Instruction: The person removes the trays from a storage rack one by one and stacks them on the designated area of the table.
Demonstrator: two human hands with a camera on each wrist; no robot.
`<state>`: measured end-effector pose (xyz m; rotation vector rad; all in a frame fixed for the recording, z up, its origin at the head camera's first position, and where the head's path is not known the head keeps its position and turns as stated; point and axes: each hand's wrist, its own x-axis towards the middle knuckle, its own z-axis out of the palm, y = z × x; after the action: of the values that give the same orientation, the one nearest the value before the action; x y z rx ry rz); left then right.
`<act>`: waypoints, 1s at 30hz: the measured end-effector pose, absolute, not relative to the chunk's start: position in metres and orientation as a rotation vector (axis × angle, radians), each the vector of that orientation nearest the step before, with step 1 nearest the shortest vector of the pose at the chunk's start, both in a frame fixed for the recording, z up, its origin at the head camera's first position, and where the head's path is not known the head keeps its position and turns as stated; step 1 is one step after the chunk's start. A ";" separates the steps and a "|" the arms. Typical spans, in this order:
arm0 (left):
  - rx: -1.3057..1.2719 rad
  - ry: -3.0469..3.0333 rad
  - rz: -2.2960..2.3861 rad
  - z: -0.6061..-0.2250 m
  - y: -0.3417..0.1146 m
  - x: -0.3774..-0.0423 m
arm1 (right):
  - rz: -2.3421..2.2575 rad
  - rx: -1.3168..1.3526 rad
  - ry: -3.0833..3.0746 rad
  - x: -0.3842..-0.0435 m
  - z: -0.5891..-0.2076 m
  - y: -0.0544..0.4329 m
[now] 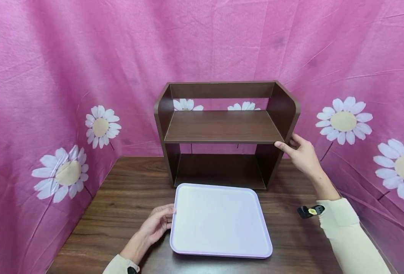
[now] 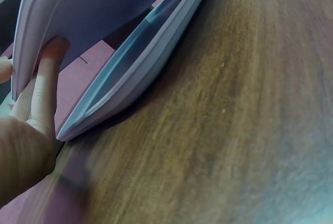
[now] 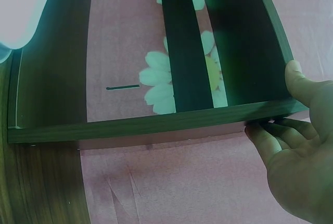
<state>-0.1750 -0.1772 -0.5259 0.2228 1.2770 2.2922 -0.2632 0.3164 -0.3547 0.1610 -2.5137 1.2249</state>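
A pale lilac rectangular tray [image 1: 219, 220] lies in front of a dark brown two-tier shelf [image 1: 222, 127] in the head view. My left hand [image 1: 155, 224] pinches the tray's left edge, thumb above and fingers beneath. In the left wrist view, this upper tray [image 2: 99, 15] is raised at that side, with a gap over a second tray [image 2: 138, 81] resting on the table. My right hand [image 1: 304, 158] grips the shelf's right side panel, thumb at the front edge and fingers round the outside, as the right wrist view also shows along the panel edge [image 3: 156, 125].
The wooden table [image 1: 116, 201] extends to both sides of the trays. A pink curtain [image 1: 202, 42] with large white daisies [image 1: 100, 126] hangs behind the shelf and along both sides. The shelf stands near the back edge, close behind the trays.
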 end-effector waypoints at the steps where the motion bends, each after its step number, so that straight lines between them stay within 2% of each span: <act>1: 0.214 1.275 2.288 -0.527 -0.177 -0.175 | 1.226 0.163 -2.512 -0.264 -0.355 0.316; 18: 0.124 1.341 2.213 -0.535 -0.179 -0.182 | 1.246 0.167 -2.503 -0.264 -0.354 0.315; 30: 0.077 1.680 2.049 -0.531 -0.180 -0.183 | 1.274 0.155 -2.500 -0.264 -0.357 0.317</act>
<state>-0.1832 -0.1797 -0.5312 0.0770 1.6802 2.0495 -0.2639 0.3167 -0.3571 0.1550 -2.4995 1.2736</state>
